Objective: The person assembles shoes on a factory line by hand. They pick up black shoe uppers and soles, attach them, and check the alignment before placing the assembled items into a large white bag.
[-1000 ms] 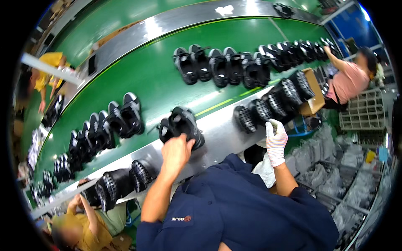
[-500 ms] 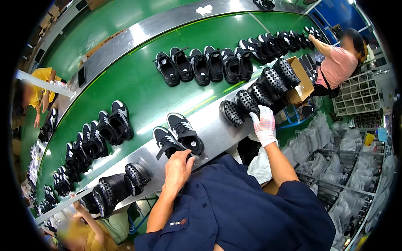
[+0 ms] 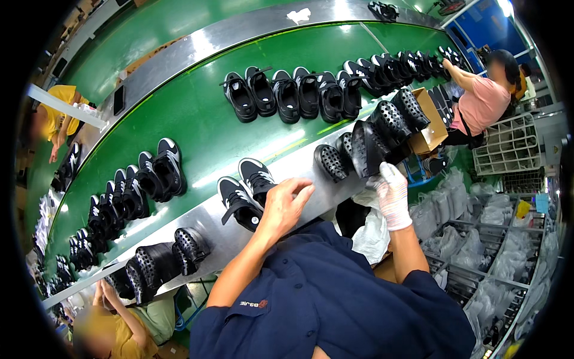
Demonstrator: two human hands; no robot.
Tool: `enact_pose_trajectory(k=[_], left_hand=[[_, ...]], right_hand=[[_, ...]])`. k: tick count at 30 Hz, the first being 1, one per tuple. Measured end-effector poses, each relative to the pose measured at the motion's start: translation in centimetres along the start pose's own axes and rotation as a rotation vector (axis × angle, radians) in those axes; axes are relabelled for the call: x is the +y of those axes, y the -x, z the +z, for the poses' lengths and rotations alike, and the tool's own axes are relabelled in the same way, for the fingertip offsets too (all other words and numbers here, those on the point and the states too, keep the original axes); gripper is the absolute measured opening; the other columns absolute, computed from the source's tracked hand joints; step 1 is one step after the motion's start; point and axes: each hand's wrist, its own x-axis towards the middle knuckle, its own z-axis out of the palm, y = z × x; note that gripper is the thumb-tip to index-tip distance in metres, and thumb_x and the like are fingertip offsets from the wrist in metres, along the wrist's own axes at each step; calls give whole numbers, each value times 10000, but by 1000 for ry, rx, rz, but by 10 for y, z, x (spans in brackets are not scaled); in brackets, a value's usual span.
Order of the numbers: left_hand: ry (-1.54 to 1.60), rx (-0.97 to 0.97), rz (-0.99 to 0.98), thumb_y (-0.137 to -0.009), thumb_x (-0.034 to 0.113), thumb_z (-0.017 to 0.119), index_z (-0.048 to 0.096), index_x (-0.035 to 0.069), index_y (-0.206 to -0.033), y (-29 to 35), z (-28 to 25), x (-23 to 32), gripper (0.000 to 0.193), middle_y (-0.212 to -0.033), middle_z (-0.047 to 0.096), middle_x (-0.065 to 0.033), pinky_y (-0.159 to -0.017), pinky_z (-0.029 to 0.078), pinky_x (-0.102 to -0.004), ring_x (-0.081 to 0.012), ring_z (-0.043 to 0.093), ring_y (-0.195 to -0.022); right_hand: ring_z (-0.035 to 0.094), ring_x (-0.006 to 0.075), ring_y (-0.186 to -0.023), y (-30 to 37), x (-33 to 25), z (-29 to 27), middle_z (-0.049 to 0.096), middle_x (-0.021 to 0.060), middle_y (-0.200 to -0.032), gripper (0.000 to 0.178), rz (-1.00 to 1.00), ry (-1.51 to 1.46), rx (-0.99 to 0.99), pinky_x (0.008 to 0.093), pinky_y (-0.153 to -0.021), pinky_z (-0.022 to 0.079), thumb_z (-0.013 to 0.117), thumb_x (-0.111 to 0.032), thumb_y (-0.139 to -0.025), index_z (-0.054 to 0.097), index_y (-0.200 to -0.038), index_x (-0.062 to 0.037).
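A pair of black sneakers with grey-white toes, the left shoe [image 3: 237,203] and the right shoe [image 3: 257,179], stands on the metal edge in front of me. My left hand [image 3: 286,206], bare, is over the heel of the right shoe, hiding it. Its fingers are bent, with a gap between thumb and forefinger and nothing in them. My right hand [image 3: 393,194], in a white knit glove, grips the near end of a black moulded piece [image 3: 368,149], tilted up out of its row. Beside it stand similar black pieces with round holes [image 3: 330,163].
Sneakers in rows [image 3: 287,96] stand on the green belt [image 3: 197,125]. More holed black pieces [image 3: 191,250] lie at the left. A cardboard box [image 3: 431,119] and a person in pink [image 3: 487,99] are at the right. Bagged goods fill a rack [image 3: 490,239]. A person in yellow [image 3: 122,335] works lower left.
My left hand has lifted off the shoe's heel and moved right. My right hand has taken hold of one black piece and tilted it up out of the row.
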Motion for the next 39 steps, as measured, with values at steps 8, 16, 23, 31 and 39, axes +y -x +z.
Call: enact_pose_trajectory(k=[8, 16, 23, 31, 39], left_hand=[[743, -186, -209, -1007, 145, 712, 727, -44, -1094, -41, 34, 13, 208, -943, 730, -88, -682, 577, -290, -156, 698, -826], [747, -9, -195, -1030, 143, 672, 706, -28, -1071, -23, 25, 0, 179, -897, 698, -67, -647, 582, -280, -145, 684, -773], [796, 12, -329, -1038, 108, 649, 676, 6, -1020, 26, -20, -32, 108, -861, 700, -75, -656, 586, -281, -143, 678, -737], [1035, 96, -327, -1047, 111, 639, 669, 1, -1054, 58, -7, -68, 114, -899, 703, -85, -727, 611, -317, -170, 701, -782], [1122, 86, -287, -1076, 119, 599, 674, -17, -1104, 77, 7, -71, 158, -999, 713, -73, -825, 603, -321, -153, 695, -877]], right_hand=[[621, 105, -941, 48, 15, 41, 707, 26, -1019, 360, -77, 328, -77, 276, -858, 506, 724, -261, -999, 692, -1204, 33], [678, 256, -950, 10, 15, 1, 714, 138, -1066, 327, -548, 941, 262, 361, -896, 526, 770, -200, -943, 682, -1172, 16], [618, 420, -1080, -53, 57, -36, 670, 214, -1127, 461, -754, 1513, 146, 500, -968, 504, 803, -254, -856, 648, -1206, 3], [659, 354, -795, 72, 18, 95, 689, 182, -998, 502, -289, 1098, -473, 412, -742, 543, 804, -272, -885, 648, -1267, 13], [709, 385, -758, 84, 53, 102, 718, 228, -813, 485, 27, 1217, -537, 428, -718, 552, 740, -462, -944, 716, -1036, 13]])
